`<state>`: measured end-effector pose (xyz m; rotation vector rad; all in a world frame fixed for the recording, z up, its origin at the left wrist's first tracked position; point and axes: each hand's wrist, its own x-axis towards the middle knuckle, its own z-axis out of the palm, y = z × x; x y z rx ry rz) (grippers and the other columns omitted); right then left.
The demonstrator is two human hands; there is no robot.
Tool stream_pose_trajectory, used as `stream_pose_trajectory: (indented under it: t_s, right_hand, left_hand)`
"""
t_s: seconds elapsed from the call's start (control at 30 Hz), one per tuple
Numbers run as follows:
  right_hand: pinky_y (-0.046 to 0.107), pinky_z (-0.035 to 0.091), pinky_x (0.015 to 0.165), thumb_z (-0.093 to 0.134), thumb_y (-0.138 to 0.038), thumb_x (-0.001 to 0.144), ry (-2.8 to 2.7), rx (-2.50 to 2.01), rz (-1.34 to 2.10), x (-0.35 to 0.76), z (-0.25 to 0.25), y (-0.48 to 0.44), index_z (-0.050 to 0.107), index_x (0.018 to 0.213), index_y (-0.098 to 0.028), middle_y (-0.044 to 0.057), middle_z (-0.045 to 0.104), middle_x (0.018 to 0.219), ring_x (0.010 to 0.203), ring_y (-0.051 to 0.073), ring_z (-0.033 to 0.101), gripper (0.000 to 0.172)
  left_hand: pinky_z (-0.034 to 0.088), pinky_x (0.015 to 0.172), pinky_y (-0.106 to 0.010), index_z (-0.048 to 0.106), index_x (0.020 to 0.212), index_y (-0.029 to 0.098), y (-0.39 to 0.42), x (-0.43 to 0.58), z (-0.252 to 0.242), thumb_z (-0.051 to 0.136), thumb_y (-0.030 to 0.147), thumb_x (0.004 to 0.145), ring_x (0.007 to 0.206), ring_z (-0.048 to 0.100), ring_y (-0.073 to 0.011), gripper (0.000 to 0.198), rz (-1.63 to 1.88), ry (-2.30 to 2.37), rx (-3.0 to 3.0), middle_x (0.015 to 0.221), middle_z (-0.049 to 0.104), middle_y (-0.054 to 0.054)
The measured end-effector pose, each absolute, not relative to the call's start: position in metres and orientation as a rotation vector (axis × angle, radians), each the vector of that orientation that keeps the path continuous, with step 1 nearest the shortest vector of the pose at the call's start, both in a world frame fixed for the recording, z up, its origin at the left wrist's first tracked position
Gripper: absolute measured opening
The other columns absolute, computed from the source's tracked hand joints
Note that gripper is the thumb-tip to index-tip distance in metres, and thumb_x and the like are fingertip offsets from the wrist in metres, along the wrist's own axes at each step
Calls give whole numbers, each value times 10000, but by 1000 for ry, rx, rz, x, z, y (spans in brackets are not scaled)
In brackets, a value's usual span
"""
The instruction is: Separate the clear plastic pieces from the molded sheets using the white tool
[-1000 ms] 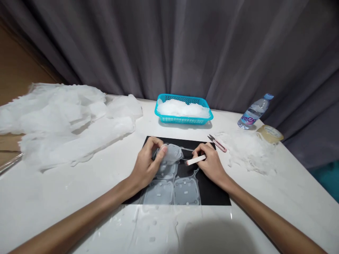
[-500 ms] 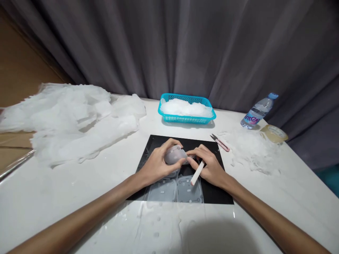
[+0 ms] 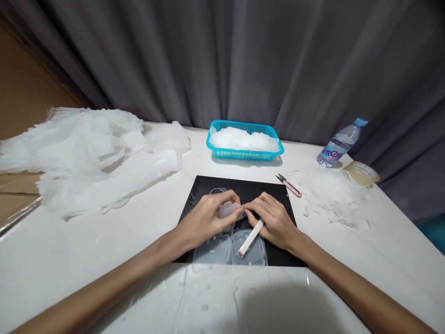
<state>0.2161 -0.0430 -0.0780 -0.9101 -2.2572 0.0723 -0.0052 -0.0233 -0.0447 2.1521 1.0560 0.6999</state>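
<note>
Between my hands, over a black mat (image 3: 205,185), is a translucent plastic piece with small round spots (image 3: 226,209). My left hand (image 3: 212,213) is closed round it, thumb below and fingers above. My right hand (image 3: 273,215) pinches its right edge, the fingertips of both hands almost meeting. A slim white tool (image 3: 251,239) with a reddish mark near its lower end is also tucked in my right hand and slants down to the left. Beneath lie flat translucent panels (image 3: 212,250) of similar look, reaching past the mat's front edge. My fingers hide part of the held piece.
A blue basket (image 3: 243,155) of white sheets stands at the back. Crumpled translucent sheeting (image 3: 93,162) covers the left side. To the right are pink-handled snips (image 3: 292,188), a heap of scraps (image 3: 335,197), a tilted-looking water bottle (image 3: 339,144) and a tape roll (image 3: 363,173).
The held piece has tipped flatter, showing less of its face. My right hand has turned a little, and the white tool's lower end has swung down and left.
</note>
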Motion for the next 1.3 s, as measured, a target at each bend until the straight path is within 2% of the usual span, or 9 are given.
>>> stream_pose_trajectory:
  t_s: [0.17,0.4,0.47,0.63,0.8,0.9,1.0,1.13,1.3]
  right_hand:
    - [392,484,761,470,-176,1049,-2272,-930,59,216,-78,-44,669,1119,-202,69,725,915,820,227,551,213]
    - [382,397,657,458,-137,1002,-2295,-1035,-149,214,-77,-44,591,814,-229,41,582,708,721,225,478,248]
    - [377,399,656,464,-133,1004,-2294,-1015,-140,215,-77,-43,596,840,-222,41,585,717,720,223,479,229]
    - [376,431,706,469,-157,1042,-2288,-970,-46,216,-76,-45,637,1066,-200,53,671,823,776,227,527,175]
    - [373,418,682,497,-126,1007,-2267,-985,-169,214,-75,-45,624,958,-208,45,644,765,746,226,515,160]
    - [363,391,643,508,-99,967,-2247,-999,-298,212,-75,-45,574,827,-229,26,574,687,699,217,484,203]
    - [354,366,608,506,-71,933,-2187,-1008,-344,211,-75,-48,526,772,-238,2,503,643,647,199,446,233]
    - [322,366,581,526,-56,904,-2062,-1013,-191,215,-77,-49,543,830,-219,-29,458,642,623,172,445,179]
    - [297,408,622,563,-124,929,-1852,-1220,116,220,-81,-42,561,846,-217,-26,511,704,672,160,507,124]
  left_hand:
    - [460,727,-264,724,973,200,-29,-4,-47,545,414,1041,801,659,-164,287,706,997,2110,898,729,-6]
    - [417,654,-257,743,918,190,-26,2,-52,536,481,1032,708,615,-159,375,699,1043,2029,816,725,5]
    - [400,643,-254,732,898,186,-26,3,-53,526,484,1036,690,593,-152,388,700,1051,2027,786,704,12]
    - [412,684,-259,727,931,195,-25,0,-51,536,473,1034,732,616,-155,353,699,1037,2010,834,717,14]
    - [405,665,-256,746,926,187,-28,1,-50,555,438,1024,709,604,-148,330,717,1010,1993,808,714,9]
    - [385,619,-247,756,839,172,-24,3,-54,653,408,948,664,580,-144,280,780,1049,1857,735,694,11]
    - [383,573,-239,698,717,156,-9,1,-63,712,394,862,614,551,-143,280,1037,1233,1533,657,649,12]
    - [427,580,-234,682,814,153,9,-7,-68,646,480,896,626,562,-142,339,1245,1319,1354,715,654,2]
    - [461,533,-223,658,895,176,6,-11,-59,687,553,869,586,580,-139,379,1199,1197,1320,721,654,12]
